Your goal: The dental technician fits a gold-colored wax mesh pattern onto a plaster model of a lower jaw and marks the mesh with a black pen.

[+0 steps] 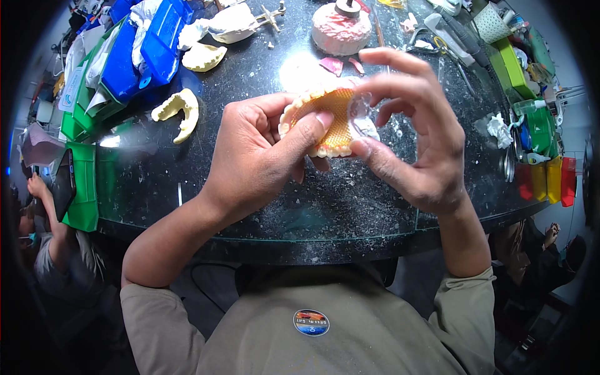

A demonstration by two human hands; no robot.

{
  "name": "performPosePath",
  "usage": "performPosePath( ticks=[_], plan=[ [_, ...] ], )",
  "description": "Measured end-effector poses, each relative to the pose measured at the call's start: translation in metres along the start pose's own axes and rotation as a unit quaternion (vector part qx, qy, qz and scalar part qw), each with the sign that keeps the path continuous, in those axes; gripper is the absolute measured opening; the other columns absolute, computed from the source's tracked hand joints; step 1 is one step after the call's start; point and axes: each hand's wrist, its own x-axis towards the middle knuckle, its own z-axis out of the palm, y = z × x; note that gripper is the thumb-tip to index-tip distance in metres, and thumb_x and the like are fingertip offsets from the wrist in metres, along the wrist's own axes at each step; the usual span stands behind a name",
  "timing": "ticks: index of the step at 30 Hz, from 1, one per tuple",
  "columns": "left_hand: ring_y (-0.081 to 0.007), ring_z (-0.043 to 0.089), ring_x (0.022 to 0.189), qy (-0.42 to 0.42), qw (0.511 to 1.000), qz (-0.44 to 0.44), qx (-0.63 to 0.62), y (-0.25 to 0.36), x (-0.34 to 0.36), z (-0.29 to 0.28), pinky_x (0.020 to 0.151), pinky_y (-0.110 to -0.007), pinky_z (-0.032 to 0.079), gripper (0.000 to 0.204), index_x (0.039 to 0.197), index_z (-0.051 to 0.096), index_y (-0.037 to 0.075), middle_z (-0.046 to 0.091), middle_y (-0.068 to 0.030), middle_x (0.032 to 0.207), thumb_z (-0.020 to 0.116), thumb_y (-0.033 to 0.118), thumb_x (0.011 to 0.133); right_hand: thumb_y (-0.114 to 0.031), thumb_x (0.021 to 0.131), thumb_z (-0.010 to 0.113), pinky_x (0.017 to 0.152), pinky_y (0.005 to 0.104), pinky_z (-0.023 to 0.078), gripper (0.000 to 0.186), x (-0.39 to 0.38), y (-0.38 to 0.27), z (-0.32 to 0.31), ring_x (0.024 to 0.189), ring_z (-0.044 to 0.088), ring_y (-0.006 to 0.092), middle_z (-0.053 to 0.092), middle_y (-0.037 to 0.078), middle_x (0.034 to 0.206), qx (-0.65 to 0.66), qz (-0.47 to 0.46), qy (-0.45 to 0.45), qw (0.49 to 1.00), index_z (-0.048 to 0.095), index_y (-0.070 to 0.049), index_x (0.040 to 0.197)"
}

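Over the middle of the dark table I hold a dental model (340,119) with a row of cream teeth along its rim and an orange, mesh-textured inside. The side toward my right is whitish and partly see-through. My left hand (265,140) grips it, thumb pressed on the orange mesh and fingers partly hidden behind. At the whitish end, my right hand (415,125) has its thumb on the lower edge and bent fingers at the upper edge; some of these are blurred. Just beyond lie pink pieces (332,65) and a round plaster block (341,30) smeared with pink.
Cream plaster arches (179,115) lie at the left, near blue bins (164,44) and a green bin (80,187). Scissors (442,47), crumpled tissue (499,130) and red and yellow bins (560,181) line the right. White dust covers the table (300,215). Another person (59,244) is at far left.
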Motion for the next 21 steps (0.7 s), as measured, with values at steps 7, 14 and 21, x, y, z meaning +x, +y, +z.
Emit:
performPosePath(
  ticks=[7,14,21],
  plan=[
    [-0.005,0.064,0.062,0.03,0.999,0.029,0.012,0.0006,-0.001,0.0026,0.047,-0.017,0.048,0.024,0.103,0.065,-0.004,0.069,-0.0078,0.078,0.063,0.016,0.09,-0.012,0.08,0.073,0.068,0.0278,0.053,0.011,-0.0002,0.0022,0.003,0.095,0.062,0.0199,0.056,0.018,0.123,-0.137,-0.126,0.021,0.982,0.069,-0.005,0.087],
    [-0.0057,0.064,0.061,0.026,0.999,0.03,0.0,0.0003,-0.0013,0.0015,0.048,-0.016,0.048,0.025,0.106,0.064,-0.004,0.069,-0.0083,0.079,0.064,0.015,0.09,-0.013,0.085,0.067,0.07,0.0296,0.054,0.011,-0.0015,0.0048,0.006,0.099,0.061,0.0228,0.056,0.019,0.122,-0.174,-0.162,0.018,0.971,0.067,-0.002,0.087],
    [-0.0058,0.064,0.06,0.03,0.999,0.018,-0.004,0.0011,-0.0015,0.0025,0.047,-0.016,0.047,0.025,0.105,0.064,-0.005,0.068,-0.0074,0.077,0.065,0.015,0.09,-0.013,0.088,0.064,0.076,0.033,0.056,0.012,-0.0009,0.0065,0.005,0.104,0.06,0.0251,0.055,0.02,0.123,-0.176,-0.177,0.016,0.968,0.065,-0.001,0.087]
  ],
)
